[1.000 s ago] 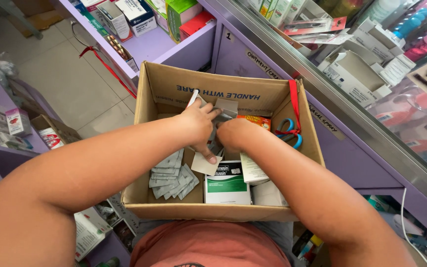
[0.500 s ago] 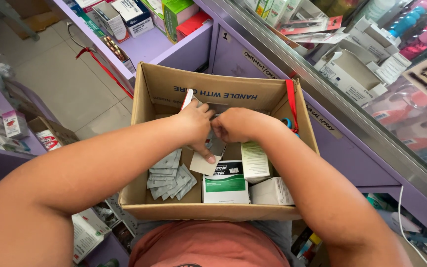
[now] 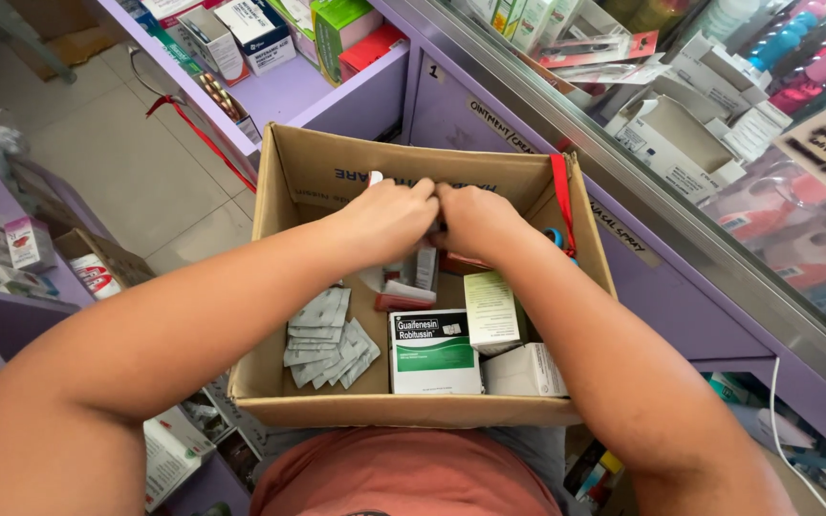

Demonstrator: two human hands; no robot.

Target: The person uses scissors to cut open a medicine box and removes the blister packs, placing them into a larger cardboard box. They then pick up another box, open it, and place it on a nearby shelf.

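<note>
1. Hands meet over the far half of an open cardboard box [image 3: 317, 182] that rests in the person's lap. Left hand [image 3: 389, 218] and right hand [image 3: 475, 220] are pressed together, fingertips touching.
2. Grip: both hands pinch a small white item [image 3: 375, 179] that shows just above the left knuckles. Whether it is a blister strip or a slip of paper cannot be told; most of it is hidden.
3. Box contents, near left: loose heap of silvery blister strips [image 3: 327, 336] lying flat on the floor of the box.
4. Near centre: white-and-green medicine carton [image 3: 434, 352], lying flat. Just right of it, a pale green carton [image 3: 491, 311] stands on edge and a plain white carton [image 3: 526, 371] lies beside it.
5. Under the hands: a red-edged pack [image 3: 403, 298] and a small grey strip [image 3: 425, 269], partly hidden.
6. Far right corner: blue-handled scissors [image 3: 558, 239], mostly hidden, and a red strap [image 3: 562, 203] over the box wall.
7. Progress, as a judgement: sorting looks mid-way. Strips and cartons are already grouped apart, yet several items under the hands lie unsorted.
8. Surroundings: purple shelves [image 3: 298, 96] with boxed goods on the far left; glass counter [image 3: 719, 143] on the right.
</note>
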